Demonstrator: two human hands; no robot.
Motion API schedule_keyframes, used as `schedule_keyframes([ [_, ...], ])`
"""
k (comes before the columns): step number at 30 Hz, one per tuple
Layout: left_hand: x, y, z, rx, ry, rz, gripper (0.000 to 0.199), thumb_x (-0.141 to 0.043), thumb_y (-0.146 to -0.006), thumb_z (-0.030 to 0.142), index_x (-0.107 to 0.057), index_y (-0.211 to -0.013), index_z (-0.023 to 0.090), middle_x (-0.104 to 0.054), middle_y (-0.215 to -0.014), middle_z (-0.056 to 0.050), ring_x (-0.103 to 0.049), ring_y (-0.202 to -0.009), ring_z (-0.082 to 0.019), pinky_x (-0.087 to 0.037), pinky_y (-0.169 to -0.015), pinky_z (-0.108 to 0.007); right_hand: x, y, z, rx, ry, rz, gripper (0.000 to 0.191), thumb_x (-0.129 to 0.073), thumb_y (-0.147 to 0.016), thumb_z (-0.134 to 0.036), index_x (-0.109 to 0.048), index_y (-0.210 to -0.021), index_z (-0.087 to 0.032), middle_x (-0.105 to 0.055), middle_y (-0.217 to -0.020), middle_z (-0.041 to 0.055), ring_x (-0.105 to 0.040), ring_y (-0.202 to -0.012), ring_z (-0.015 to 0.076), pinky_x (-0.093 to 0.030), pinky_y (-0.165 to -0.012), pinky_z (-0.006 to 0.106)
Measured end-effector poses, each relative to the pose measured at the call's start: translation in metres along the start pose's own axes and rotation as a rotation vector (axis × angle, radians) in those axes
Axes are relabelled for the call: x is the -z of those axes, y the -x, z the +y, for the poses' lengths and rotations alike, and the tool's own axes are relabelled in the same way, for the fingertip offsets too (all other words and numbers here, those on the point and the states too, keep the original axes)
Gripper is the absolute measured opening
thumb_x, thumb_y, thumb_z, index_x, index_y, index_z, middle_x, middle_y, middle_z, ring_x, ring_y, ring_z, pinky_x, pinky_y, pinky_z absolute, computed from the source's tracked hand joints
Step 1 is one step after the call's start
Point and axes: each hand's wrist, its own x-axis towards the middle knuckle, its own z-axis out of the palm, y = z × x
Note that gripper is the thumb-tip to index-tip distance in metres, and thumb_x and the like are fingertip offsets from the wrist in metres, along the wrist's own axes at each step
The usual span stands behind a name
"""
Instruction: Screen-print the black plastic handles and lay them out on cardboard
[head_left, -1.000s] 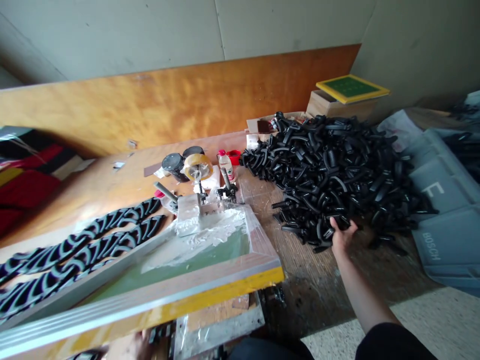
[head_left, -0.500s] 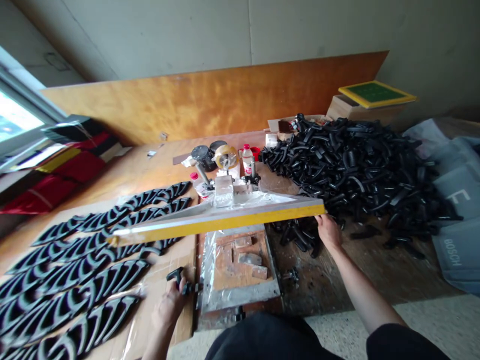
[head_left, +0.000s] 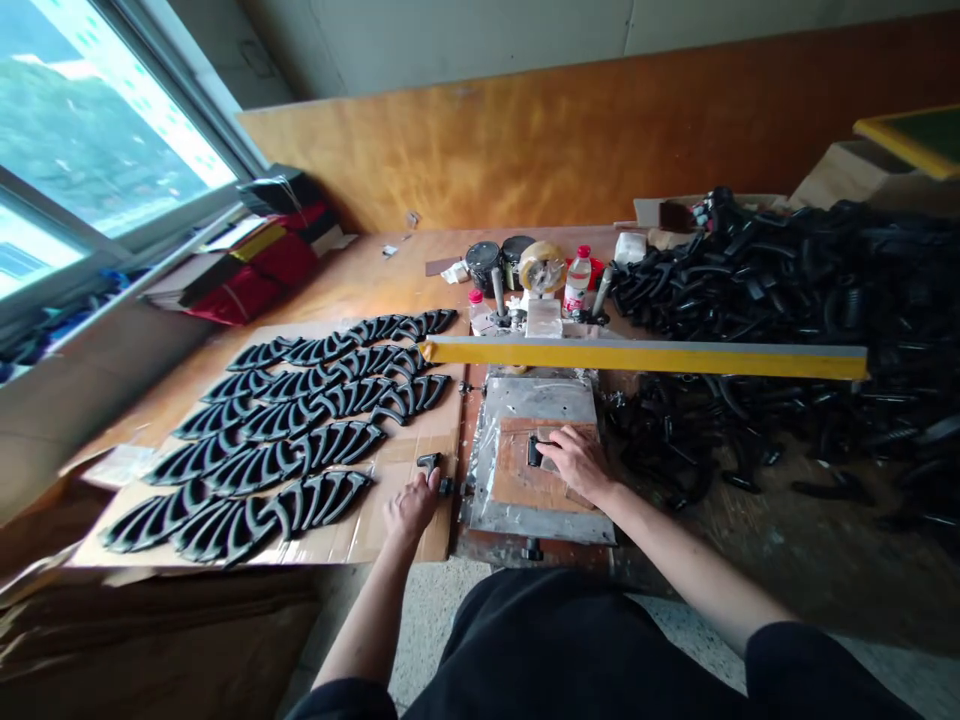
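My left hand is closed around a curved black plastic handle, held above the cardboard at the left of the fixture. My right hand reaches over the wooden plate of the fixture. Its fingers grip a second black handle lying at the small blocks there; the fingers partly cover it. Beyond that hand, the yellow-and-grey screen-printing frame is raised, edge toward me. Metal plating surrounds the wooden plate.
Rows of black handles lie on a cardboard sheet at left. A large heap of black parts covers the right side. Behind the frame stand black tins, a tape roll and a red-capped bottle.
My right hand has left the frame's edge and come down to the black handle on the wooden plate. The frame now sits higher and more level. My left hand still holds its handle; the view has swung left.
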Motion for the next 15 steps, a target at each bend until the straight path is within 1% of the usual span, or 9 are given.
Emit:
schedule_keyframes([
  [2, 0.011, -0.001, -0.006, 0.039, 0.018, 0.077, 0.061, -0.021, -0.096, 0.053, -0.067, -0.101, 0.013, -0.069, -0.082, -0.019, -0.067, -0.079, -0.03, -0.046, -0.072, -0.04, 0.002, -0.005, 0.002, 0.001, -0.01, -0.015, 0.023, -0.053, -0.092, -0.02, -0.074, -0.1, -0.025, -0.067, -0.089, 0.006, -0.056, -0.093, 0.0212, -0.047, -0.083, 0.034],
  [4, 0.034, -0.004, -0.002, 0.048, 0.14, 0.17, 0.058, -0.021, -0.097, 0.049, -0.067, -0.102, 0.013, -0.069, -0.082, -0.017, -0.066, -0.075, -0.028, -0.044, -0.07, -0.037, 0.004, -0.009, 0.002, 0.003, -0.062, -0.009, 0.025, -0.053, -0.093, -0.025, -0.071, -0.11, -0.024, -0.067, -0.107, 0.0074, -0.056, -0.106, 0.022, -0.045, -0.093, 0.037],
  [6, 0.07, -0.007, 0.016, -0.01, 0.416, 0.242, 0.056, -0.022, -0.098, 0.048, -0.066, -0.104, 0.015, -0.068, -0.081, -0.013, -0.063, -0.07, -0.022, -0.043, -0.067, -0.032, 0.003, -0.014, -0.002, 0.053, -0.101, -0.034, 0.042, -0.054, -0.093, -0.035, -0.057, -0.133, -0.02, -0.057, -0.135, 0.0105, -0.047, -0.127, 0.0247, -0.039, -0.106, 0.041],
  [8, 0.115, -0.008, 0.048, -0.15, 0.829, 0.279, 0.057, -0.024, -0.096, 0.056, -0.065, -0.104, 0.017, -0.063, -0.071, -0.005, -0.057, -0.06, -0.015, -0.042, -0.061, -0.026, -0.002, -0.015, -0.008, 0.145, -0.106, -0.127, 0.066, -0.056, -0.09, -0.048, -0.041, -0.146, -0.015, -0.04, -0.151, 0.0141, -0.031, -0.141, 0.0282, -0.029, -0.114, 0.048],
  [9, 0.138, -0.007, 0.067, -0.239, 1.067, 0.303, 0.059, -0.025, -0.095, 0.06, -0.062, -0.109, 0.017, -0.059, -0.066, -0.002, -0.052, -0.055, -0.013, -0.04, -0.057, -0.024, -0.004, -0.014, -0.012, 0.197, -0.11, -0.185, 0.073, -0.057, -0.088, -0.053, -0.038, -0.147, -0.013, -0.035, -0.153, 0.0156, -0.026, -0.144, 0.0296, -0.026, -0.116, 0.05],
  [10, 0.159, -0.004, 0.086, -0.321, 1.283, 0.308, 0.061, -0.027, -0.093, 0.063, -0.06, -0.116, 0.017, -0.057, -0.064, 0.0, -0.049, -0.052, -0.011, -0.039, -0.053, -0.022, -0.006, -0.011, -0.016, 0.241, -0.123, -0.234, 0.075, -0.057, -0.087, -0.056, -0.04, -0.146, -0.011, -0.035, -0.152, 0.0167, -0.026, -0.144, 0.0304, -0.024, -0.116, 0.051],
  [11, 0.177, -0.001, 0.104, -0.392, 1.446, 0.278, 0.063, -0.027, -0.092, 0.066, -0.06, -0.115, 0.016, -0.056, -0.062, 0.001, -0.047, -0.049, -0.01, -0.038, -0.051, -0.021, -0.006, -0.007, -0.019, 0.279, -0.149, -0.273, 0.074, -0.057, -0.087, -0.056, -0.044, -0.143, -0.011, -0.038, -0.15, 0.017, -0.029, -0.142, 0.0303, -0.025, -0.116, 0.051],
  [13, 0.203, 0.008, 0.131, -0.492, 1.597, 0.221, 0.065, -0.027, -0.091, 0.066, -0.065, -0.102, 0.014, -0.053, -0.058, 0.001, -0.044, -0.047, -0.009, -0.037, -0.048, -0.02, 0.001, 0.003, -0.02, 0.323, -0.235, -0.306, 0.061, -0.058, -0.088, -0.051, -0.053, -0.137, -0.013, -0.05, -0.142, 0.0149, -0.042, -0.136, 0.027, -0.032, -0.114, 0.047],
  [15, 0.213, 0.019, 0.142, -0.527, 1.619, 0.209, 0.064, -0.029, -0.092, 0.064, -0.067, -0.09, 0.014, -0.052, -0.055, 0.001, -0.044, -0.046, -0.009, -0.037, -0.047, -0.02, 0.018, 0.014, -0.012, 0.3, -0.322, -0.248, 0.042, -0.059, -0.09, -0.041, -0.064, -0.125, -0.019, -0.064, -0.127, 0.009, -0.056, -0.124, 0.0218, -0.041, -0.108, 0.04],
])
